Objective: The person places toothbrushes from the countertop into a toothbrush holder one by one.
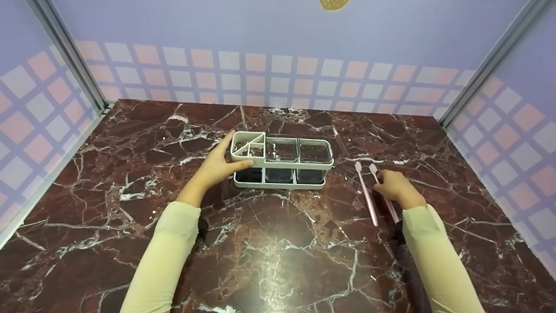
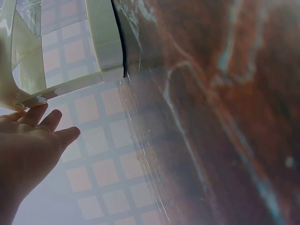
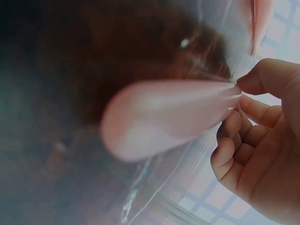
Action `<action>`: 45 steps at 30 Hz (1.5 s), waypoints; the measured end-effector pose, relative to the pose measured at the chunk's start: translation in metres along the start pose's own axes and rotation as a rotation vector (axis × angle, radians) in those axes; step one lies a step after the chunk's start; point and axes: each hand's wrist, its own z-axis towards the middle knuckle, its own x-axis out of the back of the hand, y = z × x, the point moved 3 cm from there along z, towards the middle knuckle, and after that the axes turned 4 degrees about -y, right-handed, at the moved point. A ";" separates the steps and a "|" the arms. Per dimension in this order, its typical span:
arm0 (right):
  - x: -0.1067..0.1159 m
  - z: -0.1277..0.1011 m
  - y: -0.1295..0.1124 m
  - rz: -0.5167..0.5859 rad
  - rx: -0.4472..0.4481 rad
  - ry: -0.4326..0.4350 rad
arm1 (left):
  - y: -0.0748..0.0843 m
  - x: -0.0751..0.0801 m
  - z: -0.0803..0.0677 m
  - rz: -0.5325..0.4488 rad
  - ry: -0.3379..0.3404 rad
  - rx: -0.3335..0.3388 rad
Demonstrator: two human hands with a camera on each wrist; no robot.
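A white two-tier toothbrush holder (image 1: 299,165) stands on the table, with a divided section at its left and two clear cups (image 1: 281,150) beside it. My left hand (image 1: 215,167) holds the holder's upper left end, thumb along the front and fingers at the side. To the right, my right hand (image 1: 397,187) pinches a pink toothbrush (image 3: 164,122) between thumb and fingers, partway along its handle. The handle's rounded end points toward the right wrist camera. Just left of that hand, a second pink toothbrush (image 1: 367,195) lies on the table, head pointing away.
The table (image 1: 269,252) has a dark red marbled, glossy top. Purple walls with a pink and white check pattern (image 1: 255,61) enclose it at the back and sides. Grey metal posts (image 1: 486,63) stand at the back corners.
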 end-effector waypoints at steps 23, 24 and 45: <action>0.003 0.001 -0.001 -0.012 0.006 0.020 | 0.003 -0.001 0.001 -0.012 0.001 0.006; 0.005 0.001 -0.002 -0.008 0.003 0.018 | 0.003 -0.001 0.001 -0.013 0.000 0.007; 0.107 -0.014 -0.137 0.316 0.154 0.281 | 0.001 0.000 -0.001 -0.010 -0.001 0.013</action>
